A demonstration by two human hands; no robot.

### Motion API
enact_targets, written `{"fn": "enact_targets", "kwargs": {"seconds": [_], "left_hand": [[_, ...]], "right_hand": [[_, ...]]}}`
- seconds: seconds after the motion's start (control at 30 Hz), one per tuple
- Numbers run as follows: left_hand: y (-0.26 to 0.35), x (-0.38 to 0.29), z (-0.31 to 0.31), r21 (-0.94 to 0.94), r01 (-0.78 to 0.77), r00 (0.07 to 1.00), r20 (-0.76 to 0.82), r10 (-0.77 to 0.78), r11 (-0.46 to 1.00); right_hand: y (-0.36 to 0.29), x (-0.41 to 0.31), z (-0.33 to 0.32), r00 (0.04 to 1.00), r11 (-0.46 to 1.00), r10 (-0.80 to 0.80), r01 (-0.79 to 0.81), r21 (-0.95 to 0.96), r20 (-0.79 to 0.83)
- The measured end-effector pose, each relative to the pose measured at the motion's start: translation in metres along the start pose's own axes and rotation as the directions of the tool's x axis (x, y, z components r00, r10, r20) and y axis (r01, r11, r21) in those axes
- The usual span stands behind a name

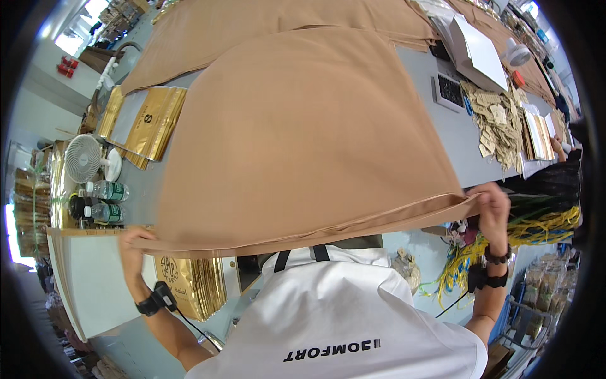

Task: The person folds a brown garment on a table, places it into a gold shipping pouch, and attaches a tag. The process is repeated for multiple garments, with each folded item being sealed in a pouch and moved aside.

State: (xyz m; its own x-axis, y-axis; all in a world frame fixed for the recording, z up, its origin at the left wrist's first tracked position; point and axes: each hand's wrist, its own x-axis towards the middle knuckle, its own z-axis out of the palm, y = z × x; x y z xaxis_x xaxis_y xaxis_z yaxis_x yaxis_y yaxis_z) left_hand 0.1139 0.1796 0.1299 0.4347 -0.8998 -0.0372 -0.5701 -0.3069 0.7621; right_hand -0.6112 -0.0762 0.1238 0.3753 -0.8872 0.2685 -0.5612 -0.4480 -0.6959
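Observation:
A wide piece of tan fabric [303, 132] spreads over the grey table in front of me, its near edge lifted and pulled taut between my hands. My left hand [137, 241] grips the near corner at the left of the picture. At the right, my right hand [492, 208] pinches the other corner, where the hem stands folded with a gap in it. More tan cloth [222, 33] lies under and beyond the piece. Both wrists carry black straps with small devices. The fingertips are partly hidden by the fabric and slightly blurred.
Gold packaging bags [161, 123], a white fan [83, 158] and plastic bottles [108, 191] are on the left. Right, there are a tray of small black pieces [450, 92], a heap of paper tags [502, 123] and a white box [476, 57]. Another person's hand [557, 143] shows at far right.

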Motion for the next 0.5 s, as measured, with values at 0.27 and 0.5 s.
{"fn": "enact_targets", "kwargs": {"seconds": [0.27,0.5], "left_hand": [[-0.028,0.056,0.060,0.021,0.407,0.861,0.323,-0.391,0.913],[-0.023,0.209,0.118,-0.290,0.451,0.892,0.117,-0.437,0.844]], "right_hand": [[0.040,0.055,0.045,0.627,0.955,0.268,-0.273,-0.115,0.731],[0.134,0.240,0.122,0.974,0.900,0.226,-0.222,-0.374,-0.035]]}}
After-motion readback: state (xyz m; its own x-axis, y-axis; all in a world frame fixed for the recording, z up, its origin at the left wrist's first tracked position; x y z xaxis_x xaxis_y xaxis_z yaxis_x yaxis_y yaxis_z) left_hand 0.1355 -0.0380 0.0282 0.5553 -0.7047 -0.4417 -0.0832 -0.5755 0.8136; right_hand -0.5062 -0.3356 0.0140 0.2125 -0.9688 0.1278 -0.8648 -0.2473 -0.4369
